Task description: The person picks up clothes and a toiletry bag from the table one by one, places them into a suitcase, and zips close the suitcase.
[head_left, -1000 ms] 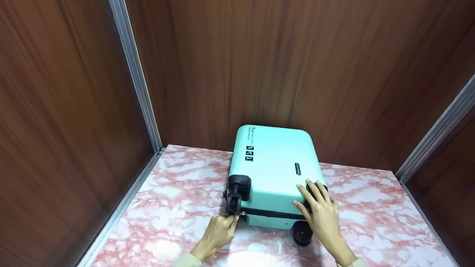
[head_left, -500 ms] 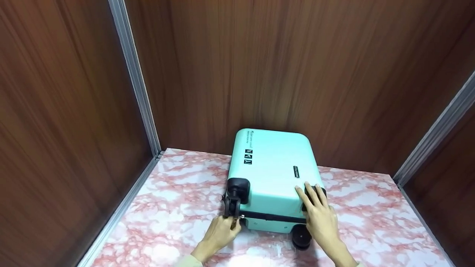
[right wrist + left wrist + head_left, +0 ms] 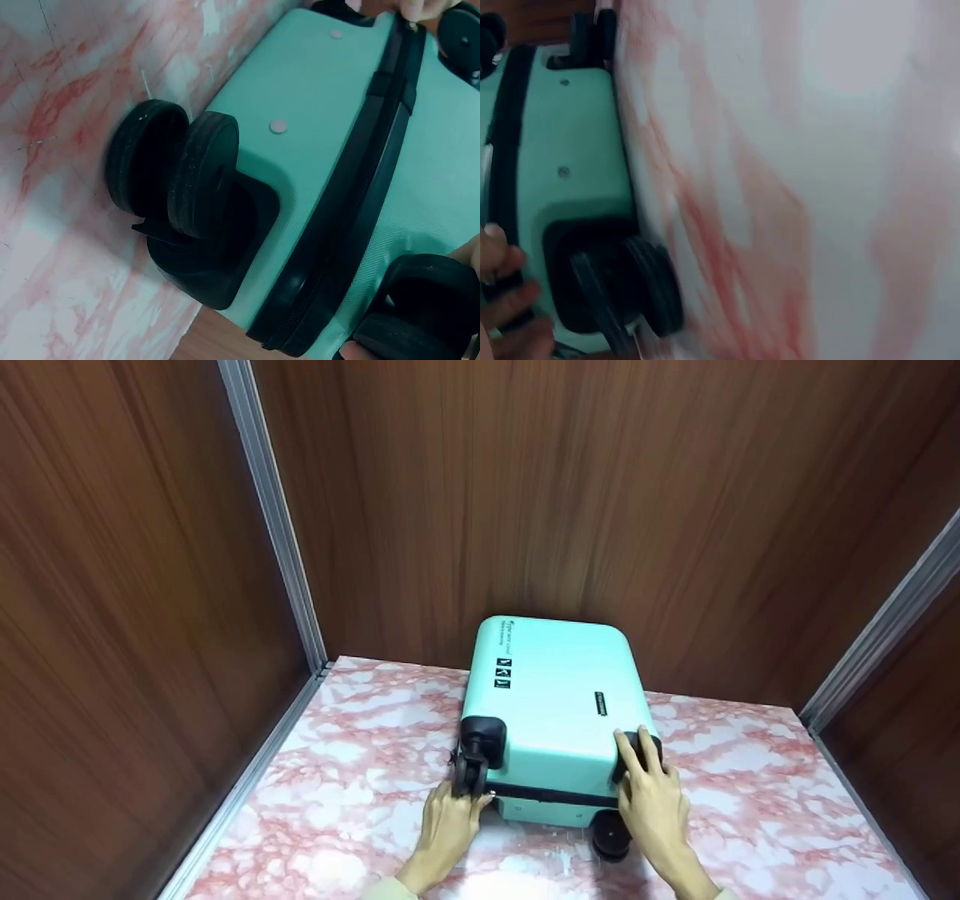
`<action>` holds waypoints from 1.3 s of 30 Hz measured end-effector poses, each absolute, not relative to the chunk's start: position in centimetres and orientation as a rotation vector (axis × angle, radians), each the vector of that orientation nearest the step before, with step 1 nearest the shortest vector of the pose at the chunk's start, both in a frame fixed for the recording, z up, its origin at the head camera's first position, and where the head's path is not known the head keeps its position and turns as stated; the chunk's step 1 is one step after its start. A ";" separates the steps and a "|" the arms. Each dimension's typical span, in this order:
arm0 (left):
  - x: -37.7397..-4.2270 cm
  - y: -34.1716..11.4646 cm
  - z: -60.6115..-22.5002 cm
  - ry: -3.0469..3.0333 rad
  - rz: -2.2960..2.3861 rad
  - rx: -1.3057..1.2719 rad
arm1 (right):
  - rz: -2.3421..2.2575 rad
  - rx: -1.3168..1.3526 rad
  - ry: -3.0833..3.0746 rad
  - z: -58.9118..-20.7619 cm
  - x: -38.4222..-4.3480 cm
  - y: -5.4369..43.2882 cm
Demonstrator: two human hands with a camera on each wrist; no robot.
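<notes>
A mint-green hard-shell suitcase (image 3: 559,690) lies flat, its wheeled end towards me. A black zipper (image 3: 352,187) runs along its side. My left hand (image 3: 448,825) is at the near left corner, below a black caster wheel (image 3: 471,769). Its thumb and finger pinch the small metal zipper pull (image 3: 412,27), as the right wrist view shows. In the left wrist view its fingers (image 3: 510,300) are bent beside the zipper. My right hand (image 3: 656,806) grips the upper right caster wheel (image 3: 420,307), with two fingers reaching onto the shell's corner.
The suitcase rests on a red-and-white marbled surface (image 3: 360,750), close to a brown wood-grain wall (image 3: 555,495). Side panels with grey metal strips (image 3: 274,510) stand left and right. A lower caster wheel (image 3: 611,835) sticks out at the near right.
My right hand's fingers have drawn in from the shell's top to the corner wheel. My left hand has turned slightly at the zipper corner. The suitcase stays in place.
</notes>
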State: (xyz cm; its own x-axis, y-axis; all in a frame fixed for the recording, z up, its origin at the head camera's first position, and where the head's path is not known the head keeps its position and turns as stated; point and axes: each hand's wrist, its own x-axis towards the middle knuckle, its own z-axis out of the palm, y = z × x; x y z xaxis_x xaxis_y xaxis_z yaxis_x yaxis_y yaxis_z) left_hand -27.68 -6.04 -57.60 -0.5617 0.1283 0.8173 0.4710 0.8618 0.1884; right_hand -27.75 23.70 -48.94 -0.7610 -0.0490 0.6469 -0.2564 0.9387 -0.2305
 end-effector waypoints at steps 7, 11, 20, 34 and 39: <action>-27.2 -5.5 -57.4 -2.190 -0.434 -0.294 | 0.378 0.246 -2.406 -48.9 -27.7 24.0; -27.4 -5.6 -57.0 -2.198 -0.509 -0.349 | 0.403 0.241 -2.406 -48.8 -27.7 24.1; -28.1 -7.4 -57.0 -2.162 -0.628 -0.563 | 0.423 0.267 -2.426 -48.7 -28.0 24.3; -29.1 -9.4 -56.2 -2.180 -0.606 -0.710 | 0.425 0.271 -2.425 -48.6 -27.8 25.3; -29.2 -9.8 -56.1 -2.212 -0.611 -0.668 | 0.422 0.285 -2.405 -48.5 -27.5 24.9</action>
